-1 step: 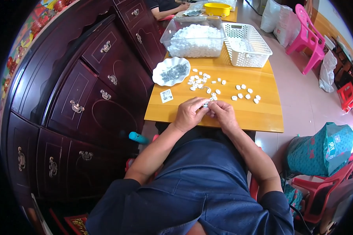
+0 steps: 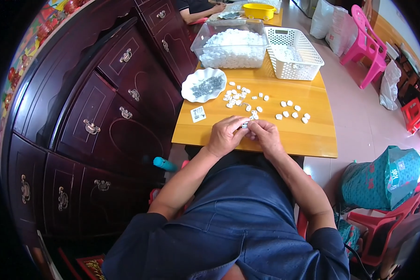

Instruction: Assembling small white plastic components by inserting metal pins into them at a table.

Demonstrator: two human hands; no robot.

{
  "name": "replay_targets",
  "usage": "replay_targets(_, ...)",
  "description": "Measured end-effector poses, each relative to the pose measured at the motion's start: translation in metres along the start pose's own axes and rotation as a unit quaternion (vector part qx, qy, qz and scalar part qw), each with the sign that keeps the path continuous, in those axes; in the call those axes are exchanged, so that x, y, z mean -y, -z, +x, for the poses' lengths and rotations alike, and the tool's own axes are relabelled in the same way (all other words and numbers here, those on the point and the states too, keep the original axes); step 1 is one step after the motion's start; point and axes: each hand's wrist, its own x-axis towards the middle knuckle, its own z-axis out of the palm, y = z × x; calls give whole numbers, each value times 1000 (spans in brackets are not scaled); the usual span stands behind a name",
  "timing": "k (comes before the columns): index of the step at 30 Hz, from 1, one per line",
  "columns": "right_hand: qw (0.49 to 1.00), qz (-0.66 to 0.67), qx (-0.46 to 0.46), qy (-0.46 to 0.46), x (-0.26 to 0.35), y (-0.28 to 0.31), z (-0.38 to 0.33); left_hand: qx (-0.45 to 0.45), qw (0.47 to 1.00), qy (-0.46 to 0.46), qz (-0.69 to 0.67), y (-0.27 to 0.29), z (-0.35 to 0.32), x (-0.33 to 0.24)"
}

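My left hand [image 2: 225, 136] and my right hand [image 2: 267, 135] meet over the near edge of the wooden table [image 2: 303, 140]. Between their closed fingertips is a small white plastic piece [image 2: 245, 125] with dark spots, mostly covered by the fingers. Just beyond my fingers lies a loose cluster of small white plastic pieces [image 2: 235, 97]. Several more white pieces [image 2: 294, 115] are spread out to the right. At the table's left, a white scalloped dish [image 2: 190, 87] holds small grey metallic bits. A square printed card [image 2: 198, 114] lies in front of it.
Along the far edge stand a clear bin [image 2: 201, 45] heaped with white pieces and a white perforated basket [image 2: 299, 70]. Dark wooden drawers [image 2: 121, 107] flank the left. On the right are a teal bag [image 2: 378, 179] and a pink chair [image 2: 371, 46]. Another person's arm [image 2: 196, 16] shows at the back.
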Motion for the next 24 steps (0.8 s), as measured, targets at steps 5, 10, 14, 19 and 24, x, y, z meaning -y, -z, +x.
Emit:
replay_targets(5,1000,-20,4,4,-4,3,2,-3,1000,-5,3,0,-1,1)
replay_targets(10,1000,-5,10,1,-2,3,2,-3,1000,-4,-5,1,1,-1)
replay_targets(14,1000,-26,0,11,0,-1,-1,-16,1000,-20,10,-1,-1,3)
replay_targets(19,999,-40,3,6,-1,0,-1,-18,999,-39,25,-1,-2,3)
replay_targets(24,998,-61,-5,22,-6,5,4,15,1000,1,14,-2,-4,6)
